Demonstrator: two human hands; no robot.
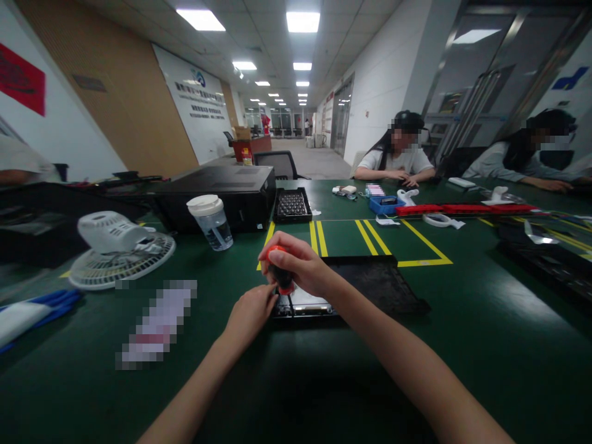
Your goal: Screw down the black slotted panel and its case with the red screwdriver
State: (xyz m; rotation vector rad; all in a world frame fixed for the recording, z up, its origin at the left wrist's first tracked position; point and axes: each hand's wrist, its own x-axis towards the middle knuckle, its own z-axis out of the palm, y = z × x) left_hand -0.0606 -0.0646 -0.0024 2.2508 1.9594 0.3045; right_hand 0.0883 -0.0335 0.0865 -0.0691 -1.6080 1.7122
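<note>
My right hand [300, 262] is wrapped round the red and black handle of a screwdriver [285, 288]. Its dark shaft points down at the near left part of a flat black metal panel [370, 280], where a shiny silver component [308, 301] is set. Beside the screwdriver, my left hand [252, 314] has its fingers curled together at the panel's left edge. What those fingertips pinch, if anything, is hidden. The panel lies flat on the green table [208, 394].
A white fan [123, 250], a lidded cup [211, 222] and a large black case [217, 191] stand to the left. Behind the panel sits a black tray [293, 205] of small parts. A blue box [386, 203] is further right. Two people sit across at right.
</note>
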